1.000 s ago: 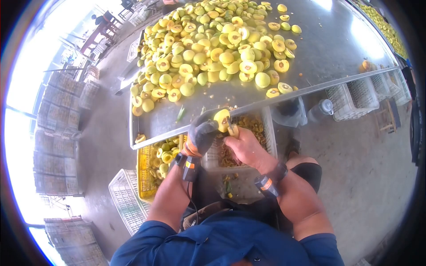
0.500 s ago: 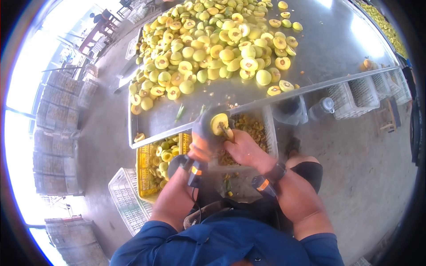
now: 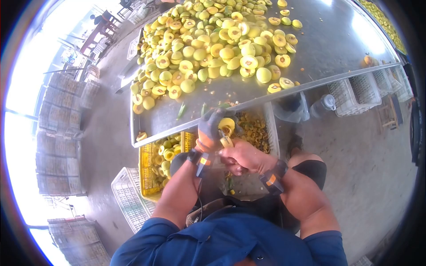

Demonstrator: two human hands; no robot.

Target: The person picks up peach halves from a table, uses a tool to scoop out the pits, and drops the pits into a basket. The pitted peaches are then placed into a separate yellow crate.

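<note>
My left hand [image 3: 211,125], in a dark glove with an orange cuff, is closed around a halved yellow peach [image 3: 226,124] just off the table's front edge. The cut face is turned toward my right hand. My bare right hand [image 3: 246,155] grips a pitting tool by its pale yellow handle [image 3: 226,141]. The tool's tip is at the peach's hollow, though its shape is hard to make out. Beneath both hands, a white crate [image 3: 272,133] holds brown pits and scraps [image 3: 254,129]. Beside my left wrist, a yellow crate [image 3: 145,170] contains peach halves [image 3: 169,155].
A big heap of peach halves [image 3: 208,48] covers much of the metal table [image 3: 319,48]. Below its raised rim, at right, are a clear plastic jug [image 3: 323,104] and white crates [image 3: 355,95]. Another white crate [image 3: 128,195] stands lower left; stacked crates [image 3: 57,142] line the left side.
The peach half has tilted and shifted slightly right in my left hand. My right hand has moved down a little and rolled, showing more of the tool's handle. The cut face now shows a hollow.
</note>
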